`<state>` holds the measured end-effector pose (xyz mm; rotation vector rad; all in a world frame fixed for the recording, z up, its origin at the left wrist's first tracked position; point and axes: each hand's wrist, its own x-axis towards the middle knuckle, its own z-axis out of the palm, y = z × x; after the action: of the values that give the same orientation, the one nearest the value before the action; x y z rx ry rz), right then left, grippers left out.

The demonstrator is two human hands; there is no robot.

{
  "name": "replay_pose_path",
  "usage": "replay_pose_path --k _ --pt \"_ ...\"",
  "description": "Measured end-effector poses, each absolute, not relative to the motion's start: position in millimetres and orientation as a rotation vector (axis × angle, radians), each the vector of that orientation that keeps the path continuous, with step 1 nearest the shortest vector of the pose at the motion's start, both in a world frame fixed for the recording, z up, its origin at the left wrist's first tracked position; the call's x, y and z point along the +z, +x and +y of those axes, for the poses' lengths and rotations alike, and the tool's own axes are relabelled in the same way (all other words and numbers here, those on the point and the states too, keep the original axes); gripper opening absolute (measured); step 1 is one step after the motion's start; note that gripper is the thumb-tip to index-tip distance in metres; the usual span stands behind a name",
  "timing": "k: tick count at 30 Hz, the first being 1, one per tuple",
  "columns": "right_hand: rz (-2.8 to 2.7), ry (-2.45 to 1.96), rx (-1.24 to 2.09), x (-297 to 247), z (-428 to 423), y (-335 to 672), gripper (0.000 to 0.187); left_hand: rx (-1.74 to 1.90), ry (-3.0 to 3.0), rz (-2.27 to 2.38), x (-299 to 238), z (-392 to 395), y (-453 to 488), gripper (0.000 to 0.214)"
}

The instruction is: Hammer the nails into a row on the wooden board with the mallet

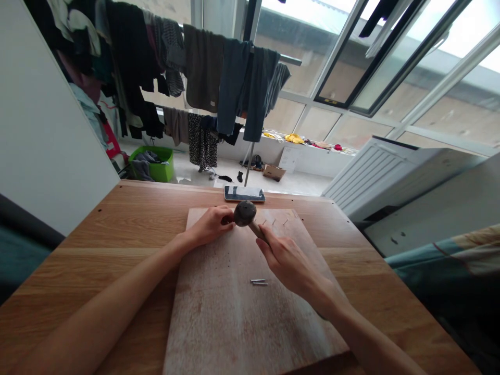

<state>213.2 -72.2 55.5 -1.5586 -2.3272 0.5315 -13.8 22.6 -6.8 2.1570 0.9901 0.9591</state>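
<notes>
A pale wooden board lies on the wooden table. My right hand is closed round the handle of a hammer, whose dark head hangs just above the board's far edge. My left hand rests on the board beside the hammer head, fingers pinched together right under it; what they hold is hidden. Three nails stand in the board to the right of the hammer head. Loose nails lie on the board near my right wrist.
A phone lies flat at the table's far edge. Beyond it stand a rack of hanging clothes, a green basket on the floor and large windows. A white panel leans at the right.
</notes>
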Motion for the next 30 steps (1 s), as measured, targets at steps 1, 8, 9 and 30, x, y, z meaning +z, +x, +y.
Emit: replay_pose_path --k 1,8,9,30 --pt "-2.32 -1.552 0.526 55 -72 214 0.038 0.955 2.159 0.994 -6 22 -14 0.007" --pt "-2.31 -1.529 0.54 52 -70 219 0.036 0.9 2.253 1.034 -6 21 -14 0.004" --pt "-2.299 -1.534 0.542 54 -71 221 0.037 0.898 2.248 1.044 -7 21 -15 0.006" --pt "-2.113 -1.723 0.692 21 -118 271 0.045 0.064 2.796 0.723 43 -61 41 0.005"
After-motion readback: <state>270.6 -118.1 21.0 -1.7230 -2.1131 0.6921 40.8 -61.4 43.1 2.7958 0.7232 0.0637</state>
